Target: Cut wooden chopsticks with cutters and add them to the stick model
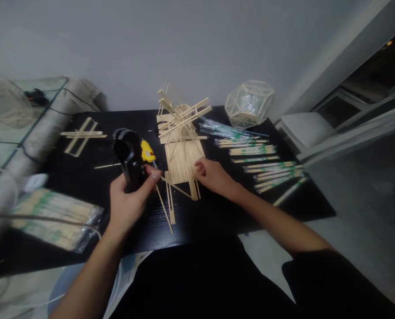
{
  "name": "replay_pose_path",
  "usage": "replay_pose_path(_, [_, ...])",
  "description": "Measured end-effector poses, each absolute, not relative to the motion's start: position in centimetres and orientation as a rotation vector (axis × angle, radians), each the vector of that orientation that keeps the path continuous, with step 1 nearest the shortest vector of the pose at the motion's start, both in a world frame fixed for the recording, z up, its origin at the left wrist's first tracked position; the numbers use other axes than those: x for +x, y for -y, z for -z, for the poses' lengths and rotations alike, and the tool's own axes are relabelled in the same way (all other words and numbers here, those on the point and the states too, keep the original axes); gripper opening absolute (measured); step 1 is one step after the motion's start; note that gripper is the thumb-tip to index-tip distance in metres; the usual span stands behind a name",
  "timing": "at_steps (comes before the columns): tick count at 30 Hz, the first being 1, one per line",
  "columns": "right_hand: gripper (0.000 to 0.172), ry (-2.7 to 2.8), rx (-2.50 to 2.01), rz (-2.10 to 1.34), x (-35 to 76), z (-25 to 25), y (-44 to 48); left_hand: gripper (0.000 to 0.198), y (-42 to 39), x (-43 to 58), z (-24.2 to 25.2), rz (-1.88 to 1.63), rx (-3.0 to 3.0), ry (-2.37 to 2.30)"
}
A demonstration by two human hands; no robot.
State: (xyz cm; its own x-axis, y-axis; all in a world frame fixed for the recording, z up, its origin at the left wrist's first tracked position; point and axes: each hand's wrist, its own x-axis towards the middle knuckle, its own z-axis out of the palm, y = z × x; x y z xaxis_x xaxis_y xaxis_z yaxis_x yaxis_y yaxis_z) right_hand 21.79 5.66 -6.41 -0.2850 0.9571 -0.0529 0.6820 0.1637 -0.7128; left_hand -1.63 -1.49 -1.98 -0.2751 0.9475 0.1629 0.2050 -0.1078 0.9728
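Note:
My left hand (131, 195) is closed around a black tool with a curved, ring-like top (128, 153); its exact kind is unclear. Between that thumb and forefinger I also pinch a thin bamboo stick (175, 187), slanting down to the right. My right hand (213, 175) is curled, fingertips together, at the right edge of a flat panel of sticks (182, 161); whatever the fingers hold is hidden. Just behind stands a windmill-like stick model (184, 119) with crossed blades. A yellow glue gun (147, 151) lies beside the black tool. Loose sticks (170, 199) rest between my hands.
Wrapped chopsticks (263, 164) lie in rows at right, and a larger packet (56, 219) at left. A crossed stick frame (83, 136) rests at the back left. A stick polyhedron (249, 104) stands by the wall. Cables cross the left side of the black table (217, 217).

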Motion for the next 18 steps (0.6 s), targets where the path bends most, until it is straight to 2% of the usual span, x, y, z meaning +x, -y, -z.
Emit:
replay_pose_path(7, [0.032,2.159,-1.646,-0.892,21.3,5.7,-6.7,0.022,1.7,-1.9,1.7,-1.431,1.289,-1.478])
replay_pose_path(14, [0.027,2.243,-1.73,-0.773,20.8,4.8,-6.3,0.024,1.6,-1.6,1.7,-1.42,1.312,-1.478])
replay_pose_path(18, [0.021,2.231,-1.706,-0.847,21.3,4.3,-6.3,0.025,1.4,-1.5,1.8,-1.411,1.335,-1.491])
